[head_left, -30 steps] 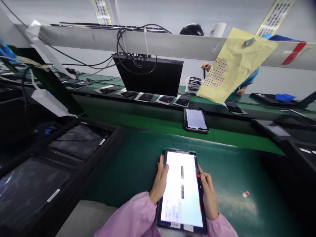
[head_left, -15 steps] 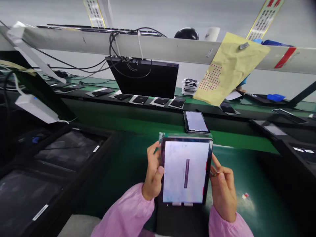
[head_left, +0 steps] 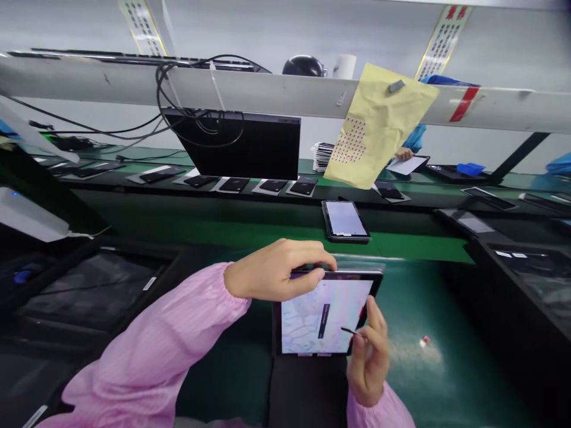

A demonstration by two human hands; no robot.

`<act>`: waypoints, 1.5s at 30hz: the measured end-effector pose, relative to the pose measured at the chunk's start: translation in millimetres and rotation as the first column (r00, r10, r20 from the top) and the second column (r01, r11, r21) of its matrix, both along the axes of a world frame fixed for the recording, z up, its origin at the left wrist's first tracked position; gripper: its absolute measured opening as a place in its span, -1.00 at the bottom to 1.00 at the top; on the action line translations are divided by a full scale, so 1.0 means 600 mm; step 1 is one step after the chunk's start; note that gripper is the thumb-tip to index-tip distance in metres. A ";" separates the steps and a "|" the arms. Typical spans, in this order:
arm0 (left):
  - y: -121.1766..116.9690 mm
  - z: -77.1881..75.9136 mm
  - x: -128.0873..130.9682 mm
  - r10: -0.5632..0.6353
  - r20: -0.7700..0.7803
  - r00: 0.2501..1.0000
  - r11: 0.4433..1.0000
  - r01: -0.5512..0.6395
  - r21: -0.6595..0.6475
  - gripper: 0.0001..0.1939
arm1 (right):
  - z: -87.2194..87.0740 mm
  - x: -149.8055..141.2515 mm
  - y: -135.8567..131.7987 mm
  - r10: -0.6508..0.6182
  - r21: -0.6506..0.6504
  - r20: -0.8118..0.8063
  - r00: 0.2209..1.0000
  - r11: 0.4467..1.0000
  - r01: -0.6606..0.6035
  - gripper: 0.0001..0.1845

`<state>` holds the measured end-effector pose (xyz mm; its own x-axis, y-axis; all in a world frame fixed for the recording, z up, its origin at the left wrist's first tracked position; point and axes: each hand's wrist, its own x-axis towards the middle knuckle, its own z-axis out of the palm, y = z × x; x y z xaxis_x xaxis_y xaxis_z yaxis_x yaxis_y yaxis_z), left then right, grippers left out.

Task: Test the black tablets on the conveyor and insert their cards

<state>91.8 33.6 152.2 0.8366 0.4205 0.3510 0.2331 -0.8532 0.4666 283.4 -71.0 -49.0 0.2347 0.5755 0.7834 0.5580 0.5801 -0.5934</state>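
Note:
A tablet (head_left: 303,315) with a lit screen stands propped up in front of me, its lower edge against a black flap (head_left: 307,386) on the green mat. My left hand (head_left: 285,270) is closed over its top edge, thumb on the front, covering the upper left corner. At the tablet's right side, my right hand (head_left: 370,351) pinches a thin metal tool (head_left: 352,331) with a dark narrow tip, which lies in front of the screen; its exact kind is unclear. Clear film (head_left: 361,266) sticks up along the top edge.
Behind stands a second lit tablet (head_left: 345,219). Black trays lie at the left (head_left: 93,285) and right (head_left: 530,261). A monitor (head_left: 241,145) and yellow paper (head_left: 379,125) hang from the shelf (head_left: 267,89). Another person's hand (head_left: 404,153) holds a white sheet beyond. A small red-white scrap (head_left: 424,341) lies on the mat.
My left hand has gone from the tablet's left side to its top edge. My right hand has moved left, and the tool's tip now shows over the screen. The tablet leans back more.

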 end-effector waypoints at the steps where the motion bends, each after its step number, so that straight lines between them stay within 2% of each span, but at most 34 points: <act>1: 0.003 -0.001 0.001 -0.003 -0.007 1.000 1.000 0.003 0.005 -0.73 | 0.006 -0.006 0.000 -0.027 -0.006 0.046 0.999 1.000 0.027 -0.79; 3: 0.009 -0.002 0.002 0.000 -0.010 1.000 1.000 0.000 0.006 -0.73 | 0.018 -0.020 -0.005 -0.043 -0.025 0.149 0.988 0.999 0.047 -0.81; 5: 0.013 -0.001 0.002 0.012 -0.001 1.000 1.000 -0.012 -0.005 -0.75 | 0.026 -0.029 -0.014 -0.007 -0.023 0.274 0.962 1.000 0.014 -0.81; 8: 0.018 0.005 0.003 0.019 -0.007 1.000 0.999 -0.020 -0.031 -0.79 | 0.030 -0.025 -0.026 0.006 0.064 0.410 0.912 0.997 -0.035 -0.81; 12: 0.022 0.011 0.007 0.003 -0.059 0.998 0.999 -0.006 -0.051 -0.76 | 0.043 0.002 -0.021 -0.115 0.201 0.413 0.903 0.979 0.033 -0.83; 16: 0.022 0.010 0.007 0.010 -0.066 0.998 0.999 -0.013 -0.040 -0.72 | 0.068 0.021 0.001 -0.231 0.255 0.448 0.864 0.959 0.125 -0.85; 19: 0.020 0.010 0.007 0.004 -0.076 0.997 0.999 -0.007 -0.038 -0.71 | 0.080 0.023 0.018 -0.265 0.293 0.497 0.826 0.948 0.127 -0.86; 24: 0.018 0.012 0.009 -0.030 -0.077 0.997 0.999 0.028 -0.029 -0.72 | 0.083 0.020 0.036 -0.306 0.348 0.522 0.796 0.929 0.129 -0.88; 29: 0.017 0.009 0.013 -0.077 -0.027 0.997 0.997 0.078 0.025 -0.74 | 0.083 0.022 0.033 -0.368 0.406 0.521 0.770 0.900 0.156 -0.86; 38: -0.009 0.016 0.008 -0.102 -0.031 0.994 0.991 0.104 0.080 -0.64 | 0.079 0.026 0.011 -0.351 0.390 0.556 0.754 0.911 0.136 -0.88; 42: -0.020 0.019 0.007 -0.100 -0.056 0.993 0.992 0.104 0.077 -0.67 | 0.077 0.022 0.002 -0.334 0.382 0.553 0.763 0.916 0.123 -0.86; 45: -0.023 0.023 0.013 -0.105 -0.064 0.992 0.992 0.109 0.059 -0.71 | 0.088 0.027 -0.010 -0.296 0.349 0.543 0.786 0.931 0.109 -0.83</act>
